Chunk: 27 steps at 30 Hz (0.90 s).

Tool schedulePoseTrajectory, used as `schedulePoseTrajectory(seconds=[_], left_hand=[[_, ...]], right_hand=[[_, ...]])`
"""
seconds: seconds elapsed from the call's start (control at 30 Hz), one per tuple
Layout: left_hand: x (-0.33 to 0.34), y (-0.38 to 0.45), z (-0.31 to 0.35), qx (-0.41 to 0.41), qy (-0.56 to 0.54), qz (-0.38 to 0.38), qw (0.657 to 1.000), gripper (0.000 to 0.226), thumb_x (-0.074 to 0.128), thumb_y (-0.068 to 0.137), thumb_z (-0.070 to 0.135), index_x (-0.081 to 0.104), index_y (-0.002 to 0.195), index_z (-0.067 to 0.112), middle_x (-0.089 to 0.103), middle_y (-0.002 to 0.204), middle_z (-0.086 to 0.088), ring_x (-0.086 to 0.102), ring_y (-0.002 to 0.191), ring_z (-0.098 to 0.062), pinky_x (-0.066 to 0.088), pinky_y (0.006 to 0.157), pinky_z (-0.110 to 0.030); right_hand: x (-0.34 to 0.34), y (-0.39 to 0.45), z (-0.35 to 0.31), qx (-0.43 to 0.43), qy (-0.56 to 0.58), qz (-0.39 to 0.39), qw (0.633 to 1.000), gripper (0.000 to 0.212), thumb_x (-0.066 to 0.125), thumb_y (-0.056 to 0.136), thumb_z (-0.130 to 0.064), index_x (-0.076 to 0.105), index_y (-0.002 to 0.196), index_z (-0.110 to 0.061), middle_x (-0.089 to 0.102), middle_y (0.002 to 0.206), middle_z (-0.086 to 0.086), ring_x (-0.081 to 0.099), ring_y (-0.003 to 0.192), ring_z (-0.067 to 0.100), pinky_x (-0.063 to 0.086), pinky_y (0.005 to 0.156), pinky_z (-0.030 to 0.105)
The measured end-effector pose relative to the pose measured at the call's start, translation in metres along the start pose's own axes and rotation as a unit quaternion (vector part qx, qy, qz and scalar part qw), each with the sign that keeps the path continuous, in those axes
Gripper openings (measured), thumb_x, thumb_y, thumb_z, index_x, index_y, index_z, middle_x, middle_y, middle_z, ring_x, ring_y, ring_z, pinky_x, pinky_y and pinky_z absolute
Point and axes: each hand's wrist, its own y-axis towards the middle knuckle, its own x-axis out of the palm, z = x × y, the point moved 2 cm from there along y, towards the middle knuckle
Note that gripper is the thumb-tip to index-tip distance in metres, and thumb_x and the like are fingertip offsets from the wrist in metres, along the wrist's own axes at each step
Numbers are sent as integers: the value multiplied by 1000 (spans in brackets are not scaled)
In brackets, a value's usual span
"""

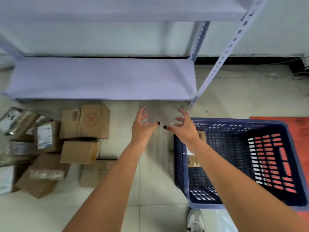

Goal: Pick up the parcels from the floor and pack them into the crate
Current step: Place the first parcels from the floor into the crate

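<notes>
A blurred grey flat parcel (161,114) hangs above the floor just left of the blue plastic crate (181,166). My left hand (142,129) grips its left side and my right hand (185,129) grips its right side, fingers spread over the top and thumbs below. Motion blur hides the parcel's edges. Inside the crate, against its left wall, lies a cardboard parcel with a white label (191,156), partly hidden by my right forearm. Several cardboard parcels lie on the floor at the left, among them a box with a red stamp (93,121) and a plain box (80,152).
A pale metal shelf rack (100,77) stands over the floor ahead, its front right post (215,67) close to the crate. A red mat (284,121) lies behind the crate. My white shoe (194,220) is at the crate's near corner. Cables (301,71) lie at the far right.
</notes>
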Motion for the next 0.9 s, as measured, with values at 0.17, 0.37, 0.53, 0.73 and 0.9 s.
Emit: schedulePoseTrajectory(seconds=[0.17,0.37,0.53,0.73,0.9], left_hand=[[-114,13,-7,-43,-11,21,999,70,68,80,8,38,139,31,46,139,-1,49,112,-14,41,104,-39],[-223,33,-8,-80,30,21,996,77,67,79,4,33,142,29,43,144,0,44,129,-20,35,111,-43],[-280,53,-25,-88,64,26,994,78,66,79,5,30,144,28,44,144,-1,48,120,-17,40,104,-35],[-308,101,-71,-109,124,44,985,72,65,82,11,29,144,24,43,144,-3,43,129,-20,33,106,-34],[-319,158,-122,-123,187,55,973,70,62,85,11,27,145,21,44,143,-4,42,131,-22,33,108,-38]], right_hand=[[104,-6,-21,31,34,-21,999,92,81,71,-19,27,145,-27,46,138,9,52,117,25,46,89,32],[203,-14,-45,61,58,-37,996,90,80,72,-14,28,144,-31,43,140,10,50,117,24,47,99,39],[267,-13,-43,75,53,-91,992,89,79,73,-12,28,144,-31,41,141,9,47,124,28,44,102,38],[321,23,0,94,-19,-113,989,89,78,74,-20,26,145,-32,44,139,6,48,124,23,40,105,33],[356,69,52,101,-27,-101,989,84,75,77,-20,28,145,-30,42,142,5,45,129,22,39,106,31]])
